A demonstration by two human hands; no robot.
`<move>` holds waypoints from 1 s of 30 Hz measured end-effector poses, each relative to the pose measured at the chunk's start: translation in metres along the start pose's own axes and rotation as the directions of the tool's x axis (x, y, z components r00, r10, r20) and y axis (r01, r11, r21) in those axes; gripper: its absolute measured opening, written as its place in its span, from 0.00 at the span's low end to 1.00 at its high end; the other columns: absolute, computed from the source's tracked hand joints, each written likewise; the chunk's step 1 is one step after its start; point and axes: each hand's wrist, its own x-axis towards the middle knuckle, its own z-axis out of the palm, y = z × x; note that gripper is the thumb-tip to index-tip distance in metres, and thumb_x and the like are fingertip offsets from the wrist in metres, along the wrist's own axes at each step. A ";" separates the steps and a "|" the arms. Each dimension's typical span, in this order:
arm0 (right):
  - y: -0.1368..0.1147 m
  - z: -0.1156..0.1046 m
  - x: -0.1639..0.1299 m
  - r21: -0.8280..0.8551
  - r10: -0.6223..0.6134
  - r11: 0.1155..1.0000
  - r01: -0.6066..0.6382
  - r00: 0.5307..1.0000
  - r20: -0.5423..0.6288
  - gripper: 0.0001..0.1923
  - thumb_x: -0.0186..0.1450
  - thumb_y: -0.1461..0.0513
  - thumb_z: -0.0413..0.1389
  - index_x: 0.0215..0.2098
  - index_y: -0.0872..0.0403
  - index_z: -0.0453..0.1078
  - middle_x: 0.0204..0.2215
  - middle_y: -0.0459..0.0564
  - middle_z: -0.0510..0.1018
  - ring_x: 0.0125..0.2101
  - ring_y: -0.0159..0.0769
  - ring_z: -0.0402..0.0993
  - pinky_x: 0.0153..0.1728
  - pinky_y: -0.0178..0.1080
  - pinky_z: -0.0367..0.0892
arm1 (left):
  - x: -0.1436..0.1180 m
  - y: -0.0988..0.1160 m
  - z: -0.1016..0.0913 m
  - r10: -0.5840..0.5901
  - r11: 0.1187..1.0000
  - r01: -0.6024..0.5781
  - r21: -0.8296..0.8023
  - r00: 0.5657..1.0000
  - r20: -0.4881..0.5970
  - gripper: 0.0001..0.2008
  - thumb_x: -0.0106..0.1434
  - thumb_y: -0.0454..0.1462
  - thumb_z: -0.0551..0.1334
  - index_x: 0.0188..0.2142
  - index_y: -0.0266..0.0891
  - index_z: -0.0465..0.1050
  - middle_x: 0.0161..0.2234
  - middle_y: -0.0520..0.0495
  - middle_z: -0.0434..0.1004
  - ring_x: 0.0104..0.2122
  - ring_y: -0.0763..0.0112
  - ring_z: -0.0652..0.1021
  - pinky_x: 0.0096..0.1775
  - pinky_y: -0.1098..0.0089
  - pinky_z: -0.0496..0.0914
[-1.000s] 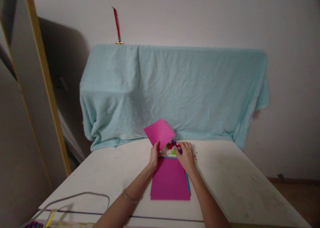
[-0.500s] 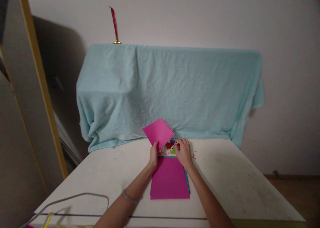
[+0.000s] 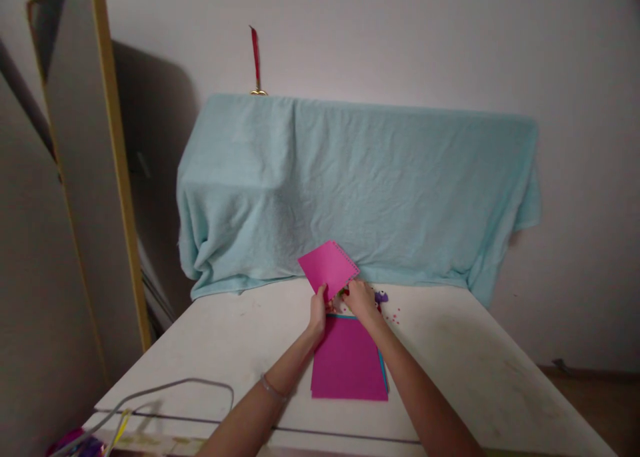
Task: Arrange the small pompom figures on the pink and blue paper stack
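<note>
A pink sheet of paper (image 3: pixel 327 267) with a row of small notches along its right edge is gripped by my left hand (image 3: pixel 319 310), the thumb on its face. My right hand (image 3: pixel 362 301) is closed beside the sheet's lower right edge, over some small coloured pieces. Its fingertips are turned away, so what they hold, if anything, cannot be made out. A purple piece with googly eyes (image 3: pixel 381 297) shows just right of that hand. Below both hands lies a stack of coloured paper, magenta on top (image 3: pixel 349 360), blue edges showing.
Tiny pink bits (image 3: pixel 395 317) are scattered on the white table (image 3: pixel 460 363). A light blue towel (image 3: pixel 380 190) drapes over something at the back. A grey cable (image 3: pixel 170 382) curves at the front left. A wood-framed mirror (image 3: pixel 117 150) leans on the left.
My right hand has moved left, closer to the pink sheet's edge, uncovering the purple piece and hiding the green one. My left hand keeps its grip. The camera view has swung slightly left.
</note>
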 end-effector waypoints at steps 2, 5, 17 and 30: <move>-0.006 0.005 -0.001 -0.014 0.008 1.000 -0.009 1.000 -0.023 0.09 0.60 0.67 0.56 0.38 0.56 0.74 0.37 0.58 0.78 0.39 0.43 0.74 0.36 0.37 0.64 | 0.001 -0.001 -0.001 0.057 0.997 -0.058 0.054 0.998 0.021 0.19 0.53 0.51 0.62 0.27 0.34 0.68 0.16 0.50 0.69 0.13 0.74 0.68 0.19 0.72 0.64; -0.010 0.010 -0.004 0.025 0.029 0.999 -0.029 1.000 0.011 0.09 0.60 0.68 0.56 0.39 0.55 0.73 0.36 0.58 0.78 0.38 0.43 0.75 0.36 0.37 0.65 | 0.002 -0.002 -0.002 0.077 0.995 -0.079 0.067 0.997 0.028 0.20 0.54 0.52 0.61 0.27 0.35 0.68 0.16 0.50 0.69 0.13 0.73 0.68 0.19 0.72 0.64; 0.045 -0.021 0.005 0.994 0.261 -0.089 -0.059 0.962 0.080 0.18 0.58 0.51 0.62 0.40 0.54 0.70 0.29 0.49 0.78 0.30 0.39 0.77 0.37 0.40 0.73 | 0.008 -0.010 -0.003 0.109 0.990 -0.107 0.090 0.994 -0.021 0.23 0.52 0.55 0.61 0.25 0.37 0.64 0.15 0.55 0.63 0.13 0.77 0.64 0.18 0.75 0.60; 0.056 -0.005 -0.041 0.924 0.246 -0.370 -0.100 0.948 0.201 0.17 0.54 0.59 0.68 0.40 0.55 0.74 0.40 0.52 0.79 0.41 0.38 0.77 0.45 0.36 0.72 | 0.002 -0.006 0.000 0.115 0.986 -0.116 0.117 0.993 0.015 0.23 0.51 0.55 0.63 0.27 0.36 0.65 0.16 0.55 0.64 0.14 0.77 0.65 0.20 0.74 0.61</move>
